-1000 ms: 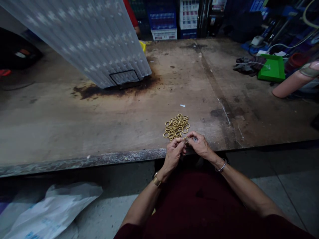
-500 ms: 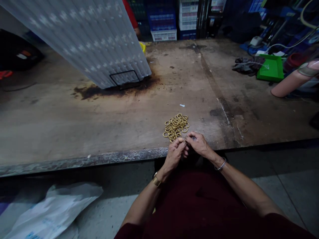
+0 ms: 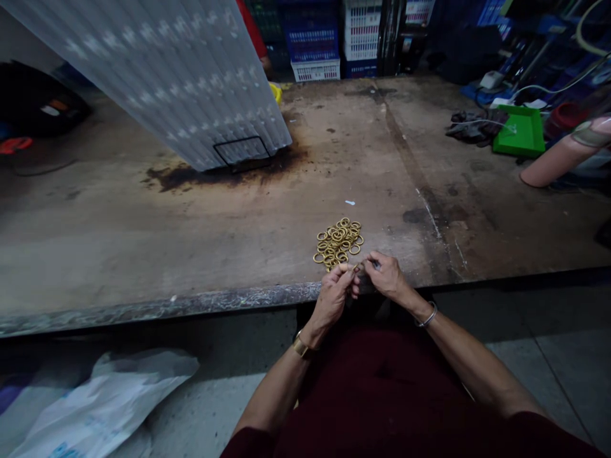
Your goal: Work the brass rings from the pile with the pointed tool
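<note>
A pile of brass-coloured rings (image 3: 338, 240) lies near the front edge of the wooden table (image 3: 229, 235). Just in front of the pile, my left hand (image 3: 335, 291) pinches one ring between thumb and forefinger; only a small bit of it shows. Close by on the right, my right hand (image 3: 387, 278) is closed around a small dark object (image 3: 376, 264), mostly hidden by the fingers, whose tip points toward the ring. The fingertips of both hands are a short way apart.
A stack of translucent ribbed sheets (image 3: 205, 83) stands tilted in a black wire stand (image 3: 243, 154). On the right are a green tray (image 3: 520, 131) and a pink cylinder (image 3: 548, 159). Crates (image 3: 315, 44) stand behind the table. A white bag (image 3: 109, 401) lies below left.
My right hand has moved slightly right, away from my left hand, opening a small gap between the fingertips. The left hand keeps its pinch. The view has shifted slightly.
</note>
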Action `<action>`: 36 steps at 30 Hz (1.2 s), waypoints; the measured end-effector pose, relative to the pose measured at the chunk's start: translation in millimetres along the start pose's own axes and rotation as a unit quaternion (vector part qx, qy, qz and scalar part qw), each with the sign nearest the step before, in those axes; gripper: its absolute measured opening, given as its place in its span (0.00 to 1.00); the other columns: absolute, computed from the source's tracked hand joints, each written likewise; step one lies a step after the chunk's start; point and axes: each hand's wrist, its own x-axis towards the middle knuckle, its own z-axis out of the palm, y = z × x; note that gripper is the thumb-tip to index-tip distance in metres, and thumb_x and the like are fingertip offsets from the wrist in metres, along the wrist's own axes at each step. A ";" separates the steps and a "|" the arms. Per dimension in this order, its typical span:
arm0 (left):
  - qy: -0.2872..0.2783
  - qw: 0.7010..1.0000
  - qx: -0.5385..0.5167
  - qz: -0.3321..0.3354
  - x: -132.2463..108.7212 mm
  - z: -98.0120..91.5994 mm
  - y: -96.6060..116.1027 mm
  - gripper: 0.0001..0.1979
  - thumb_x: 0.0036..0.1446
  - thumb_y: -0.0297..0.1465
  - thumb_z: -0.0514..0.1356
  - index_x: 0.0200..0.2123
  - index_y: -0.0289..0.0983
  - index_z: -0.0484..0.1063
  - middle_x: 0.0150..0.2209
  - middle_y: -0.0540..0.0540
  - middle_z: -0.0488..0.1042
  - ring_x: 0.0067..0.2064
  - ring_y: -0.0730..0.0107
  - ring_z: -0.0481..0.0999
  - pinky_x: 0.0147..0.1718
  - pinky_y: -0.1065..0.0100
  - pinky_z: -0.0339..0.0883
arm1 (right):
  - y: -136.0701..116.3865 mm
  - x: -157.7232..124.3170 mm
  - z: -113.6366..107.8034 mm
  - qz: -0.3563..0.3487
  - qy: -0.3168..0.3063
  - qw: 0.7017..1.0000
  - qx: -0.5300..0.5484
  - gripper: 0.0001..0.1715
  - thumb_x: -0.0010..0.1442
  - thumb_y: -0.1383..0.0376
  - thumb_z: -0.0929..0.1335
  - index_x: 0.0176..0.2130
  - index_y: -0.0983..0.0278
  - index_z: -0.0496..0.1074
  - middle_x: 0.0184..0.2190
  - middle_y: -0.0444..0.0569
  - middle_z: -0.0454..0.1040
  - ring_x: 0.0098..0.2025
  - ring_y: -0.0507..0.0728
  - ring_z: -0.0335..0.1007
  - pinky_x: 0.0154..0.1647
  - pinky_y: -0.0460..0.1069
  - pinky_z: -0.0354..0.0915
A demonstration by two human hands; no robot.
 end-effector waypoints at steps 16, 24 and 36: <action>-0.017 0.999 0.043 0.021 -8.4 -1.3 -2.9 0.18 0.49 0.44 0.64 0.32 0.34 0.69 0.24 0.53 0.69 0.20 0.81 0.66 0.21 0.76 0.62 | -4.8 1.7 -9.3 -0.011 -0.138 0.945 -0.295 0.16 0.56 0.69 0.61 0.44 0.63 0.71 0.38 0.53 0.78 0.37 0.57 0.72 0.34 0.47 0.56; -0.019 0.991 -0.132 -0.030 -8.4 -3.9 2.4 0.16 0.43 0.36 0.70 0.27 0.33 0.68 0.36 0.43 0.76 0.34 0.69 0.77 0.24 0.74 0.68 | -0.6 35.5 -2.9 0.032 -0.037 0.953 -0.300 0.19 0.63 0.59 0.59 0.47 0.62 0.70 0.39 0.54 0.77 0.41 0.58 0.72 0.36 0.48 0.59; -0.050 0.970 -0.223 -0.083 0.2 -12.7 7.5 0.14 0.45 0.37 0.66 0.25 0.32 0.69 0.27 0.46 0.72 0.28 0.72 0.72 0.20 0.74 0.66 | -8.5 42.7 6.8 0.020 -0.061 0.945 -0.321 0.17 0.61 0.61 0.61 0.49 0.64 0.67 0.44 0.55 0.76 0.43 0.60 0.72 0.39 0.49 0.60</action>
